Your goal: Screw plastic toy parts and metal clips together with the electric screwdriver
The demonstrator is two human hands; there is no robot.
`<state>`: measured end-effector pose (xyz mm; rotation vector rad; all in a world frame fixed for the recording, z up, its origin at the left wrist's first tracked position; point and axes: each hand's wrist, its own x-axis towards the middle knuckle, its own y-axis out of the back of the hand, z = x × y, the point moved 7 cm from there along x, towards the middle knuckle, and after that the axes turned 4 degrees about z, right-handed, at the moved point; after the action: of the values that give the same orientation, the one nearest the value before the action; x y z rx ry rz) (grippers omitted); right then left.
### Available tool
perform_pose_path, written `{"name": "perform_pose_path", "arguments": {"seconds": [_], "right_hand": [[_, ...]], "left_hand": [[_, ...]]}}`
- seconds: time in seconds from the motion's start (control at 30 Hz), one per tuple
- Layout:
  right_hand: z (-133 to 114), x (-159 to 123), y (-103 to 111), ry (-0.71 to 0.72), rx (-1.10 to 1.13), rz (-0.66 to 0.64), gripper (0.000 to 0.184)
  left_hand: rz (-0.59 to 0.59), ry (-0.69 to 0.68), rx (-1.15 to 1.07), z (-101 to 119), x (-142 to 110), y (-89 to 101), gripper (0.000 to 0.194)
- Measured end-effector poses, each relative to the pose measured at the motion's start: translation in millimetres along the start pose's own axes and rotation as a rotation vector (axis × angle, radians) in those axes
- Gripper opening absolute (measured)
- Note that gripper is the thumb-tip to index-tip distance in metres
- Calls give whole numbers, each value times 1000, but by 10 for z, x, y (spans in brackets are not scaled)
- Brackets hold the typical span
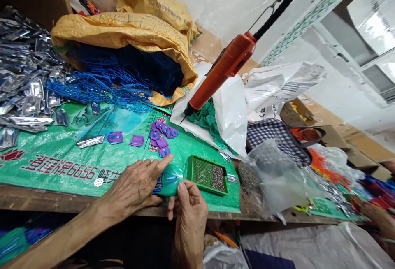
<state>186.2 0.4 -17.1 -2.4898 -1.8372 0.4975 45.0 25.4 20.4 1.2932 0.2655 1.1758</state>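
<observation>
A rounded green plastic part (173, 179) lies at the table's front edge, with blue plastic (157, 184) showing along its left side. My left hand (138, 180) is closed on the left of this part, index finger along its top and thumb low by the edge. My right hand (190, 203) pinches its right edge between thumb and fingers. Just behind my hands is a loose heap of purple plastic pieces (162, 137). To the right sits a green tray (191, 169) holding many small screws (218, 177). An orange electric screwdriver (220, 71) hangs above, its tip pointing down left.
A yellow woven sack (132, 26) spills blue plastic frames (101, 86). Silvery pieces (27, 71) are piled at left. A white bag (230, 108) holds green parts (208, 119). A clear plastic bag (274, 178) stands right. Another person's hand (370, 213) is at far right.
</observation>
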Motion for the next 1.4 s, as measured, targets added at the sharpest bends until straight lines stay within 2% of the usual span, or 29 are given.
{"name": "perform_pose_path", "arguments": {"seconds": [0.1,0.23,0.3,0.4,0.47,0.53,0.63,0.73,0.9,1.13,1.4], "right_hand": [[-86,16,58,49,-131,-6,47],[-174,33,63,41,-303,-100,47],[-231,50,97,60,-404,-92,45],[-388,67,156,234,-646,-41,40],[-426,78,184,290,-754,-28,36],[-358,109,204,208,-713,-50,39],[-205,152,135,38,-472,-138,43],[-118,175,42,-50,-283,-180,38],[-36,99,49,-112,-218,-176,41],[-53,-38,103,-130,-197,-135,35],[-27,-4,-24,-204,-196,-211,35]], "left_hand": [[-26,-40,58,5,-11,-27,119],[-117,-115,154,33,-14,-66,103],[-130,-130,178,43,-10,-59,99],[-142,-125,213,44,-4,-52,89],[-149,-132,230,43,-3,-51,83],[-151,-143,242,39,-6,-50,84],[-146,-153,263,27,-13,-47,85],[-149,-160,284,24,-26,-52,87],[-90,-158,232,30,-56,-10,114],[10,-273,144,65,-88,62,83],[38,-216,51,60,-105,108,79]]}}
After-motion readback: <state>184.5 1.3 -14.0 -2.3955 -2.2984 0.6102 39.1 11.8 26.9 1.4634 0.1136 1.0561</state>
